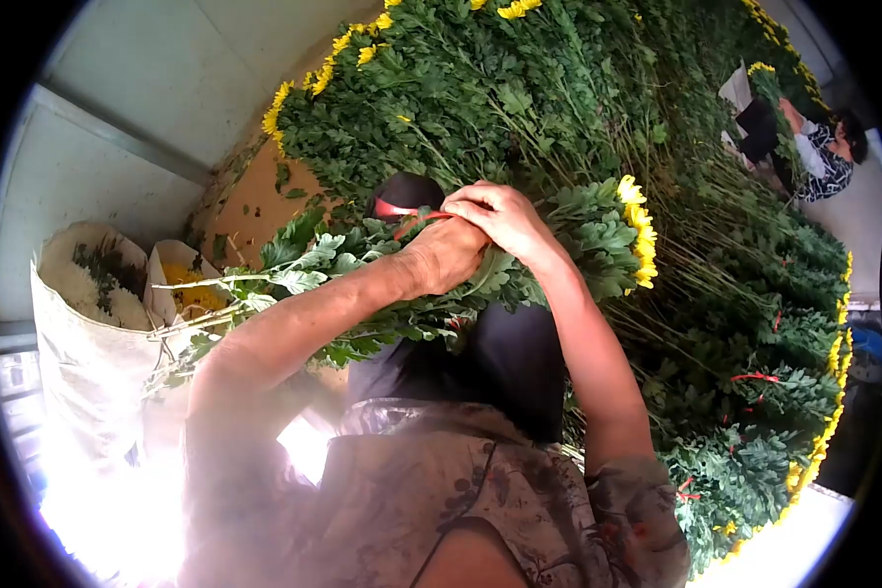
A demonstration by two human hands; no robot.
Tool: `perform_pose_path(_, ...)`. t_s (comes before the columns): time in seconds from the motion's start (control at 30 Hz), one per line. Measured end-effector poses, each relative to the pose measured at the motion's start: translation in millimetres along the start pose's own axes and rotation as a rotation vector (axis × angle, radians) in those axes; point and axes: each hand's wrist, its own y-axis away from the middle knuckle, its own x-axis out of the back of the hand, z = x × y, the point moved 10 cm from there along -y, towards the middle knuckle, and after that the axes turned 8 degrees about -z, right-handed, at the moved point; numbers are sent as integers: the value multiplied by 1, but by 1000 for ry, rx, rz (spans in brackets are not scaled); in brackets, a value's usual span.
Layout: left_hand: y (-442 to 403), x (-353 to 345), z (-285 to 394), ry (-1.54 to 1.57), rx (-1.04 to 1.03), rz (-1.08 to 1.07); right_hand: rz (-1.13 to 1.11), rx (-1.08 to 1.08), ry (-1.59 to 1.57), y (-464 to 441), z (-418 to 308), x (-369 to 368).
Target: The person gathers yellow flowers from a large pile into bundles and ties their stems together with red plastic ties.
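A leafy bunch of yellow flowers (598,240) lies across my lap, its blooms to the right and its cut stems to the left. My left hand (448,255) is closed on top of the bunch, around the middle. Against it, my right hand (495,213) pinches a red tie (419,218) that runs over the leaves. The fingertips of both hands meet there, and the tie's far end is hidden under them. Behind the hands shows a dark rounded thing (407,191) with a red band.
A large heap of leafy stems (559,98) with yellow blooms at its edges spreads ahead and right. Bunches with red ties (755,377) lie at the right. Two pale sacks (78,343) stand left. Another person (828,162) works at the upper right.
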Motion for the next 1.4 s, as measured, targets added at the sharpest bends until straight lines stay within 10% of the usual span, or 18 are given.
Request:
perform_pose_path(0.4,2,6,7,-56,26,73,39,-32,31,15,-4,5)
perform_pose_path(0.5,0,-5,7,-119,62,-70,392,161,175,51,-42,22)
perform_pose_path(0.6,5,6,22,-238,-16,31,489,99,106,62,-23,25)
perform_pose_path(0.7,51,57,69,-294,-368,678,520,13,-456,61,21,36)
perform_pose_path(0.93,43,59,-11,715,-81,744,276,184,-440,59,8,29)
perform_pose_path(1.13,0,19,-34,1010,214,122,261,314,-491,62,-4,24)
perform_pose_path(1.27,1,20,-43,1382,96,147,219,235,112,65,-27,17)
perform_pose_path(1.4,4,25,-34,1302,74,-39,174,139,-115,63,-7,21)
